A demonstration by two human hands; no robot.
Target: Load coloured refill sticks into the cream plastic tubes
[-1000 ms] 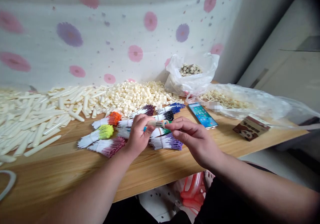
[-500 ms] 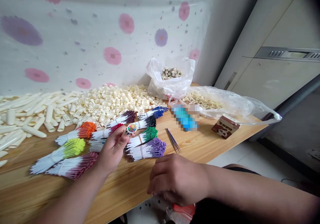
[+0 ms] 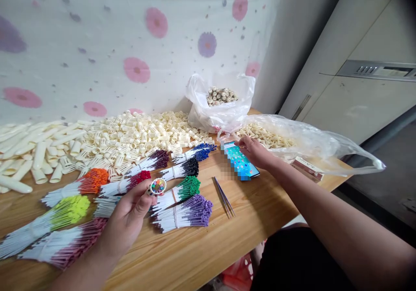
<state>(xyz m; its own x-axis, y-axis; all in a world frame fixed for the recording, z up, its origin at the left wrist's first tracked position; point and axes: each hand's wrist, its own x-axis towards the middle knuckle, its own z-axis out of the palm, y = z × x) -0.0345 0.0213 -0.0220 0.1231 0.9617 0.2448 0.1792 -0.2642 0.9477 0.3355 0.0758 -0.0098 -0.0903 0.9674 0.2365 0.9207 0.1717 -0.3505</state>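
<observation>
My left hand (image 3: 126, 223) holds up a small white round piece (image 3: 157, 187) with several coloured tips showing in its end, above the bundles of coloured refills (image 3: 182, 206) on the wooden table (image 3: 195, 256). My right hand (image 3: 256, 152) is stretched out to the far right, fingers at the mouth of a clear plastic bag (image 3: 312, 145) of small cream parts, just past the phone (image 3: 240, 161). Whether its fingers hold anything I cannot tell. A few thin refills (image 3: 224, 197) lie loose between the bundles and the phone.
Heaps of cream plastic caps (image 3: 139, 135) and long white barrels (image 3: 29, 148) cover the back left. A white bag (image 3: 219, 104) of assembled pieces stands at the back. A small brown box (image 3: 307, 169) lies by the table's right edge. A flowered sheet (image 3: 130, 44) hangs behind.
My right hand rose from the table's front edge and reached across to the clear bag by the phone. My left hand kept the round piece and stayed near the bundles.
</observation>
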